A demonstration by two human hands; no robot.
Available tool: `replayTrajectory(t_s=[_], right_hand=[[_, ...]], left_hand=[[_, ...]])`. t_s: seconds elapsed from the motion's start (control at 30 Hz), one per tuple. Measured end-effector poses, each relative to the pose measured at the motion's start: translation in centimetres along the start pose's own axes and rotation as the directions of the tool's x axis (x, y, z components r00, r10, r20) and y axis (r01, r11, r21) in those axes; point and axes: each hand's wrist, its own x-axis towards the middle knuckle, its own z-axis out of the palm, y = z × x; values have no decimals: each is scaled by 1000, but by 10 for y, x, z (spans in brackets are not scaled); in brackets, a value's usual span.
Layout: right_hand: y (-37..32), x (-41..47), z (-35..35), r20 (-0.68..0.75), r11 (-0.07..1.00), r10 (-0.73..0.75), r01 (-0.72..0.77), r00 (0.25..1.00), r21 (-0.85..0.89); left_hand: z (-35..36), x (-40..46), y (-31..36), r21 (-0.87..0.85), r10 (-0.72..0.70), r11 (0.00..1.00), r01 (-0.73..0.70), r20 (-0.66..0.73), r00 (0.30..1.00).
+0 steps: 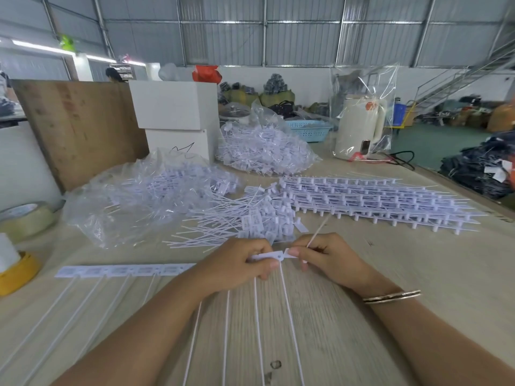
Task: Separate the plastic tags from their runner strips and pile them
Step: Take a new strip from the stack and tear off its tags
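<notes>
Left hand (pixel 239 260) gripped the end of the tag strip (pixel 125 271) on the wooden table (pixel 418 274), right hand (pixel 328 256) pinched a single tag (pixel 291 252) beside it. Loose tags pile (pixel 250 221) sat just behind. Two clear plastic bags (pixel 133 196) (pixel 264 146) were stuffed with more tags.
</notes>
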Motion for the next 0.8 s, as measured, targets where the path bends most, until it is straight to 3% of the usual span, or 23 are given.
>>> replayTrajectory(t_s=[0.17,0.27,0.33,0.47,0.67,0.8], right_hand=[[3,2,1,0,994,33,-33,999,104],[10,0,-16,-169,979,165,-141,972,144],[12,-1,-23,-208,982,182,-167,961,89],[10,2,-14,13,983,117,-114,993,-142],[6,1,-14,163,971,221,-200,962,-132],[5,2,-11,122,987,156,-151,980,-53]], left_hand=[[-3,-1,4,-24,40,999,-39,36,999],[-5,-5,2,-18,53,998,-52,65,996],[-7,-5,-2,29,51,998,-52,30,998],[-6,-3,-5,174,31,984,-28,-13,999],[-6,-4,0,173,-33,984,42,-57,998],[0,-1,7,190,-16,981,34,-96,995]])
